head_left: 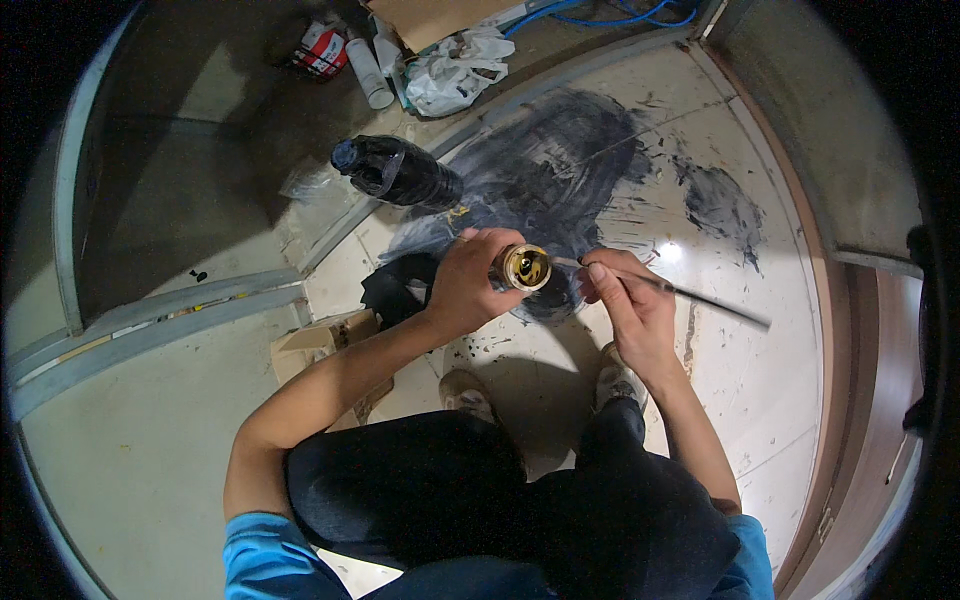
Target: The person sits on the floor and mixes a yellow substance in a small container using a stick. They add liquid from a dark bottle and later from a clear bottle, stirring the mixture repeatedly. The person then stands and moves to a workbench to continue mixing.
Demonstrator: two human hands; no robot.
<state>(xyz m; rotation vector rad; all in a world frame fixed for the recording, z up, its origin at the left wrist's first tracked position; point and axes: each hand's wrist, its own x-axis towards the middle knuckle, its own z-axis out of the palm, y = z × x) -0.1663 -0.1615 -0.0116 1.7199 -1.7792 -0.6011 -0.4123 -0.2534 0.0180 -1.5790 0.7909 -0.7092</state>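
Note:
My left hand (468, 280) is closed around a small round jar (511, 251), its open mouth turned up and dark golden liquid (527, 268) inside. To the right, my right hand (634, 312) pinches a thin paintbrush (715, 302). One end of the brush points at the jar's rim, and its dark handle sticks out rightward past my hand. I cannot tell whether the brush touches the jar. Beyond my left hand stands a dark plastic bottle (405, 174) with a blue cap.
Black smears (580, 150) cover the pale floor ahead. Black cloth-like material (403, 287) and a cardboard box (310, 346) lie left of my feet. Farther back are a white plastic bag (455, 75), a white cylinder (369, 76), a red packet (323, 50) and blue cable (620, 17). Metal-framed panels rise on both sides.

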